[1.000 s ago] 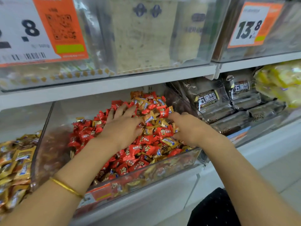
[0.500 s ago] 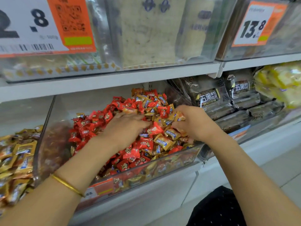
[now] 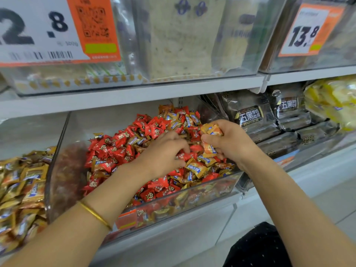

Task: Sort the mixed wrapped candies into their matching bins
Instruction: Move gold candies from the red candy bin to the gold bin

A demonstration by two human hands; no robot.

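A clear plastic bin on the lower shelf holds a heap of red wrapped candies with gold-and-blue wrapped candies mixed in, mostly on its right side. My left hand lies curled on the heap with its fingertips pinching among the wrappers; what it grips is hidden. My right hand is raised just above the right side of the heap, shut on several gold candies.
To the left, a second bin is full of gold wrapped candies. Dark packaged cakes and yellow packs fill the bins on the right. A shelf with price-tagged bins hangs close above.
My right hand has closed on gold candies and lifted them off the heap. My left hand went from spread flat to curled, digging into the candies.
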